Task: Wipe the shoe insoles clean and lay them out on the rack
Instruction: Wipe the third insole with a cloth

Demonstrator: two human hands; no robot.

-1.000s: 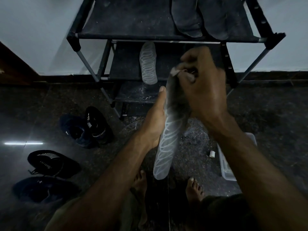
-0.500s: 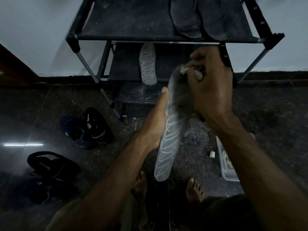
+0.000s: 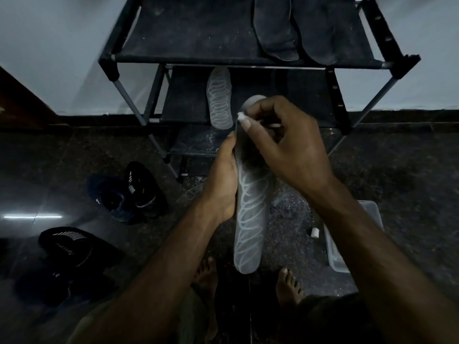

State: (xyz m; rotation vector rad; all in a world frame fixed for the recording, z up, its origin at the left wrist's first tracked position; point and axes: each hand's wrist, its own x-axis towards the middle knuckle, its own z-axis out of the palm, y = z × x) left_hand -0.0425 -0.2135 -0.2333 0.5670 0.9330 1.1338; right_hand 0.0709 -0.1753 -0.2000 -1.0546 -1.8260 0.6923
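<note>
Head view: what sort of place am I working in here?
Probably a home entryway or hallway corner. A tiered shoe rack stands against a plain wall, dark shoes sit on the polished stone floor, and the person stands barefoot.

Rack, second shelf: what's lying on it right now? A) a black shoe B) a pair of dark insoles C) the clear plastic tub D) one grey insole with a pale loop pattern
D: a single patterned insole lies on the rack's second shelf; the two dark insoles lie on the top shelf.
</note>
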